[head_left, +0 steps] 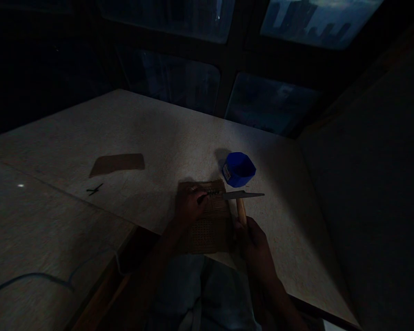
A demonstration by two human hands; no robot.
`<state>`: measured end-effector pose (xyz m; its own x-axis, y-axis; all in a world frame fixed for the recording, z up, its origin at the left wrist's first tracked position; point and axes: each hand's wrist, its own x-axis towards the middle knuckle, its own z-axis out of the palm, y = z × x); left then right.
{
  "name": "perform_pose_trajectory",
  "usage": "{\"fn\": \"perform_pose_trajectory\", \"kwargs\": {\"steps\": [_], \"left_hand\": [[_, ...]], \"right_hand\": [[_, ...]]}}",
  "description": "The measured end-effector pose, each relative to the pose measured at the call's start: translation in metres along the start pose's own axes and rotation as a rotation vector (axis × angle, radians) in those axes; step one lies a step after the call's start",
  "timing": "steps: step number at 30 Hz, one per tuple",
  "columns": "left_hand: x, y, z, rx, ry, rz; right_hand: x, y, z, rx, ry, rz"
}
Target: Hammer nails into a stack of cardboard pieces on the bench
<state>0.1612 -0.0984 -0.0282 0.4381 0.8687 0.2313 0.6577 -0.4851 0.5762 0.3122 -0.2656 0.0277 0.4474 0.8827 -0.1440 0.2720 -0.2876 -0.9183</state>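
A hammer [242, 195] with a long grey head and a pale wooden handle is gripped in my right hand [257, 243]. Its head lies crosswise over the right edge of a brown corrugated cardboard piece [203, 234]. My left hand [190, 205] rests on the upper left of that cardboard, fingers pinched beside a dark, ridged narrow strip [214, 192]; what exactly they hold is too dim to make out. The left end of the hammer head is close to the strip; contact cannot be judged. Rows of small marks run across the lower cardboard.
A blue open container [239, 171] with a label stands just beyond the hammer. Farther left on the pale table [169, 138] lie a flat brown piece [117, 164] and small dark thin items [95, 189]. A cable [37, 275] runs at lower left. Windows rise behind.
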Motion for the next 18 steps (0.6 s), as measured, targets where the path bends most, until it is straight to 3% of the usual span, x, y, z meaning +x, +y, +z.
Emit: {"fn": "perform_pose_trajectory", "kwargs": {"steps": [5, 10, 14, 18], "left_hand": [[0.003, 0.003, -0.012, -0.036, -0.081, 0.006], [0.005, 0.0, -0.034, -0.108, -0.168, 0.069], [-0.001, -0.012, -0.062, -0.176, 0.02, 0.081], [-0.013, -0.042, -0.098, -0.163, 0.252, -0.088]], "right_hand": [[-0.008, 0.001, 0.003, 0.02, 0.004, 0.015], [-0.013, -0.001, 0.004, 0.036, 0.022, 0.022], [-0.018, -0.001, 0.004, 0.057, 0.008, 0.028], [-0.024, 0.005, 0.001, 0.063, 0.003, 0.061]]}}
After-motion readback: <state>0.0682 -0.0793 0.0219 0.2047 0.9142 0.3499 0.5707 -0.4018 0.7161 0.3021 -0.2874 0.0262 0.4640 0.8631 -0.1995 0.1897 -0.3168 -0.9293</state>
